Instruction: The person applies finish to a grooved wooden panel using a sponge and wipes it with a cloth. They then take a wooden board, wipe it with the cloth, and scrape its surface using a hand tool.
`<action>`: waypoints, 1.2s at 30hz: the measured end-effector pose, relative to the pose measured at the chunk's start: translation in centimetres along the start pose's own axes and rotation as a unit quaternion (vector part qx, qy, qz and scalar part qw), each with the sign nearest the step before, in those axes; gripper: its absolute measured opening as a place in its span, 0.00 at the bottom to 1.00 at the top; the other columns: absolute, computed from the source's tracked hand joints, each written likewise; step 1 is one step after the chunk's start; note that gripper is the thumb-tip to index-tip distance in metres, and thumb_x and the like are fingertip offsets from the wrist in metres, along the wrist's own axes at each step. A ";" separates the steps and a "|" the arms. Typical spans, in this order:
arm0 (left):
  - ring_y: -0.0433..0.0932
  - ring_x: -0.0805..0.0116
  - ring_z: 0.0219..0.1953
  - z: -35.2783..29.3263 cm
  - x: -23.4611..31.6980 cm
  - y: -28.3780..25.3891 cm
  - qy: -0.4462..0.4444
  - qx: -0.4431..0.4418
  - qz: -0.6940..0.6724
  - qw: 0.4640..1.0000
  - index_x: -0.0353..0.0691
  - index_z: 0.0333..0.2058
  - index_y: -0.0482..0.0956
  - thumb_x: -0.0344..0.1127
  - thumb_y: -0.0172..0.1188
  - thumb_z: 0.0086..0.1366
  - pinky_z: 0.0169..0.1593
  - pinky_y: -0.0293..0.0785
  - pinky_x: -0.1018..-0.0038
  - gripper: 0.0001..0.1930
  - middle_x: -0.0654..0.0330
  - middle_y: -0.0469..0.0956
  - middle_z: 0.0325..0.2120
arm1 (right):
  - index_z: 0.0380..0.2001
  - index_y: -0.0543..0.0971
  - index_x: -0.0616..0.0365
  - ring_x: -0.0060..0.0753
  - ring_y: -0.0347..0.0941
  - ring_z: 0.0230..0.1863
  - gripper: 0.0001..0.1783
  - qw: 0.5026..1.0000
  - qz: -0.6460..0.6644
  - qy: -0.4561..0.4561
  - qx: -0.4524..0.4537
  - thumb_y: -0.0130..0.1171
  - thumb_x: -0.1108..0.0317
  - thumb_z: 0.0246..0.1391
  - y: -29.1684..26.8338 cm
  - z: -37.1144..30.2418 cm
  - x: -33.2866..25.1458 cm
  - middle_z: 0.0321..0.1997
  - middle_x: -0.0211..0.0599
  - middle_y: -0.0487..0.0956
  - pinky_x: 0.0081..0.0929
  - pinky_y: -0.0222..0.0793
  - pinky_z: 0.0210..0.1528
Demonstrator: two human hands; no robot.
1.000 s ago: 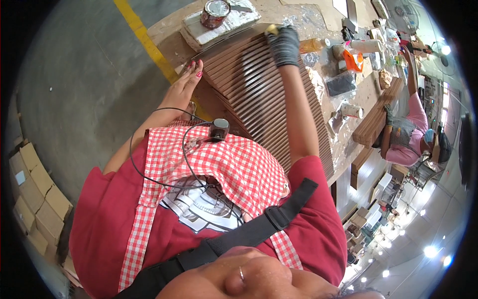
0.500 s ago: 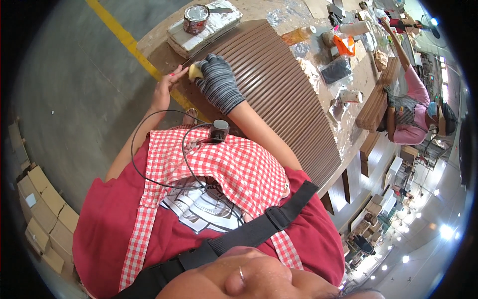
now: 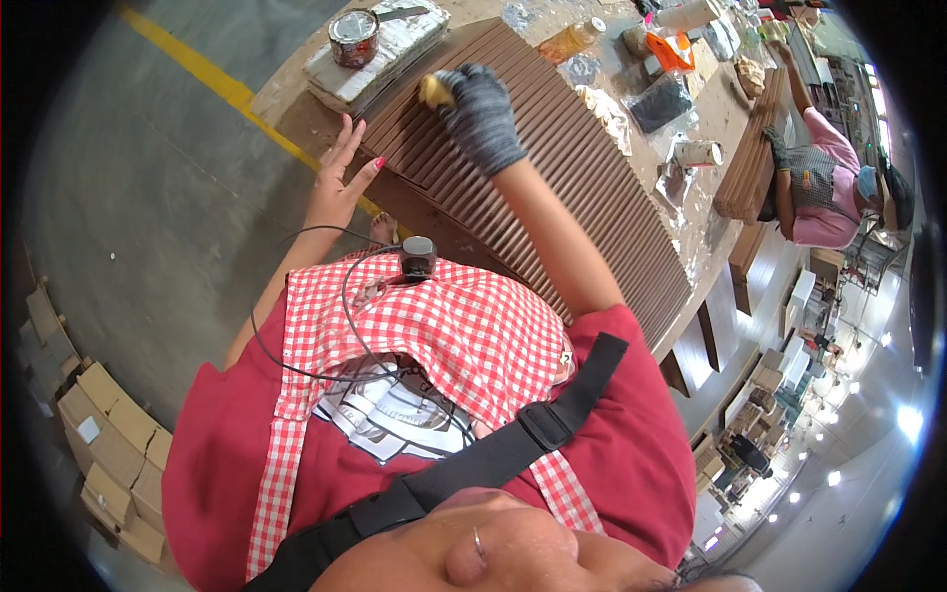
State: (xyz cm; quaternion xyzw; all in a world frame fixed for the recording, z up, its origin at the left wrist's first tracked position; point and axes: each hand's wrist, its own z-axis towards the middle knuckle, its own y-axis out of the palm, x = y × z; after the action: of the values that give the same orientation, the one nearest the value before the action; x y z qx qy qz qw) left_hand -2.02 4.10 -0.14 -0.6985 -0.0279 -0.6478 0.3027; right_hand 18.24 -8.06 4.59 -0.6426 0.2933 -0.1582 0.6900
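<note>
My right hand [image 3: 480, 116], in a grey striped glove, is closed round a small yellow sponge [image 3: 435, 92]. It presses on the ribbed brown panel [image 3: 582, 187], close to the panel's far left end. The panel lies on the worktable, its many slats running side by side. Bare and open, my left hand [image 3: 342, 176] has its fingers spread at the panel's left edge; whether the fingertips touch it I cannot tell. Past both hands, an open paint tin [image 3: 353, 39] with a dark stained rim sits on a paint-spattered white block [image 3: 395, 51], beside a flat scraper [image 3: 402, 13].
An amber bottle [image 3: 572, 41], an orange item [image 3: 672, 49], a black packet [image 3: 659, 104] and a white tin [image 3: 697, 154] litter the table right of the panel. A co-worker [image 3: 824, 183] handles brown slats [image 3: 747, 168] beyond. Cardboard boxes [image 3: 116, 434] stand on the floor at left.
My right hand has moved right and away from me over the panel, carrying the sponge. My left hand has separated from it, and its fingers have spread.
</note>
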 end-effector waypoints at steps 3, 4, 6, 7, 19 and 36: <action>0.51 0.60 0.67 -0.1 0.7 0.7 -0.010 -0.005 0.004 1.000 0.48 0.63 0.58 0.47 0.58 0.62 0.65 0.51 0.67 0.33 0.57 0.51 0.66 | 0.42 0.80 0.50 0.37 0.73 0.45 0.16 0.998 -0.002 0.030 0.046 0.63 0.69 0.47 1.1 3.1 4.6 0.40 0.40 0.79 0.37 0.67 0.53; 0.52 0.59 0.67 -0.2 0.8 0.7 -0.007 0.001 0.024 1.000 0.47 0.64 0.57 0.48 0.58 0.62 0.65 0.52 0.67 0.34 0.56 0.52 0.66 | 0.41 0.80 0.50 0.37 0.73 0.45 0.15 0.996 -0.006 0.027 0.080 0.63 0.69 0.47 1.1 3.7 5.7 0.40 0.40 0.79 0.36 0.68 0.53; 0.53 0.59 0.67 -0.4 1.0 0.5 -0.005 0.008 0.047 0.999 0.46 0.64 0.56 0.48 0.58 0.62 0.65 0.53 0.67 0.35 0.56 0.52 0.65 | 0.40 0.81 0.51 0.38 0.73 0.42 0.15 0.989 -0.028 0.007 0.145 0.65 0.68 0.44 0.9 5.1 7.8 0.38 0.39 0.78 0.36 0.69 0.50; 0.54 0.59 0.66 -0.5 1.1 0.3 -0.008 0.008 0.051 0.999 0.45 0.64 0.56 0.48 0.58 0.62 0.64 0.54 0.68 0.35 0.55 0.54 0.65 | 0.40 0.81 0.52 0.40 0.74 0.43 0.16 0.991 -0.035 0.030 0.125 0.65 0.67 0.44 0.7 6.0 8.5 0.39 0.42 0.78 0.37 0.69 0.50; 0.61 0.62 0.63 1.3 0.4 1.8 0.013 0.023 0.000 1.000 0.40 0.59 0.65 0.42 0.53 0.66 0.62 0.56 0.71 0.25 0.53 0.63 0.60 | 0.36 0.82 0.55 0.40 0.73 0.40 0.20 0.972 0.095 0.174 0.123 0.63 0.51 0.48 0.9 5.5 12.8 0.35 0.44 0.78 0.37 0.68 0.46; 0.67 0.62 0.58 5.7 -2.0 1.6 -0.029 0.033 -0.102 0.994 0.32 0.50 0.74 0.43 0.33 0.72 0.62 0.55 0.71 0.25 0.54 0.73 0.52 | 0.39 0.79 0.57 0.45 0.71 0.44 0.17 0.970 0.119 0.172 0.122 0.64 0.62 0.45 -0.3 -0.6 5.9 0.38 0.46 0.76 0.39 0.67 0.49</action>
State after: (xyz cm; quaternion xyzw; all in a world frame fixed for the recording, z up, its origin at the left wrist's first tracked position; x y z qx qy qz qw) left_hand 3.42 6.14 -2.44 -0.7002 -0.1289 -0.6533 0.2574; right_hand 22.49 -12.06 3.71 -0.4768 0.4607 -0.2176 0.7163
